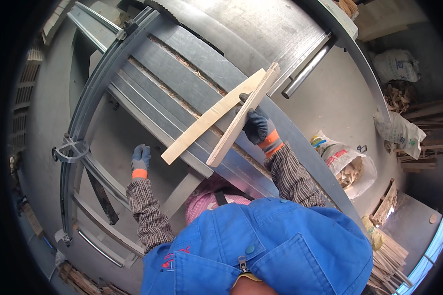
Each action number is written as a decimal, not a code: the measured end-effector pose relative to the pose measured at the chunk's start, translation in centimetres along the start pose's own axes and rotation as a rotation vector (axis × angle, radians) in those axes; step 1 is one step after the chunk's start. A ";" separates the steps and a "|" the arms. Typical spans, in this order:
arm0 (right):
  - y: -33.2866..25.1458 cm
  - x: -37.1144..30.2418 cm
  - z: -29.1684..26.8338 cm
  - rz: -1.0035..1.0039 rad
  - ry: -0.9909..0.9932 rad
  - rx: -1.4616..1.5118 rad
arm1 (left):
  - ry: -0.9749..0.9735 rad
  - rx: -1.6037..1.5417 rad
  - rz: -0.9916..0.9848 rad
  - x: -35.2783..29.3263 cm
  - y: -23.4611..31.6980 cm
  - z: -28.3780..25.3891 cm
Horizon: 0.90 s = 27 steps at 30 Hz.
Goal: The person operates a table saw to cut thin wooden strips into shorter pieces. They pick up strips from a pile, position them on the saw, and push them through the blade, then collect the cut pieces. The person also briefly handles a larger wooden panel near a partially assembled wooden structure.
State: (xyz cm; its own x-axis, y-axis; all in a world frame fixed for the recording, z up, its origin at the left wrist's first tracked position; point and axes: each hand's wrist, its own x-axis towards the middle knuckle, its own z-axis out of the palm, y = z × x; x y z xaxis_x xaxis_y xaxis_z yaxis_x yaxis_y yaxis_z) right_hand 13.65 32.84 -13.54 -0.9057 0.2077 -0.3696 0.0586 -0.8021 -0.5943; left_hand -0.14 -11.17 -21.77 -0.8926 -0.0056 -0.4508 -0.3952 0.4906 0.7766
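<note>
My right hand (259, 128), in a dark grey glove with an orange cuff, grips a wooden strip (231, 138) at about its middle. The strip is tilted on its narrow edge. Just to its left, a second wooden strip (199, 129), paler and slightly curved, lies slantwise across the slotted metal machine table (179, 76). The far ends of both strips come close together; whether they touch, I cannot tell. Apart from the wood, my left hand (141, 161), gloved alike, hangs left of the table edge with its fingers stretched out and nothing visible in them.
A curved metal rail (79, 115) with a round handle (74, 150) runs along the left. At the upper right is a metal bar (310, 66). White sacks of wood scraps (352, 172) and a bundle of thin sticks (391, 263) stand on the right.
</note>
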 end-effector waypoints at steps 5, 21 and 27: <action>-0.7 0.1 1.9 0.031 -0.097 0.162 | -0.320 0.126 -0.262 2.6 -15.2 1.3; 1.1 1.7 3.9 0.122 -0.232 0.399 | -0.707 0.839 -0.013 -7.4 -18.7 8.3; 2.9 1.6 2.4 0.125 -0.170 0.273 | -0.689 0.784 -0.019 -8.4 -18.8 8.6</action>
State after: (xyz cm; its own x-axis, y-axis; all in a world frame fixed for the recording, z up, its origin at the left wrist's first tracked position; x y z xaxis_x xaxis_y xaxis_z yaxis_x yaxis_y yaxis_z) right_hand 11.36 29.49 -14.10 -0.9570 0.0200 -0.2894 0.0802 -0.9406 -0.3300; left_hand 16.64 -12.85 -36.38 -0.4730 0.3581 -0.8050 0.0632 0.9251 0.3744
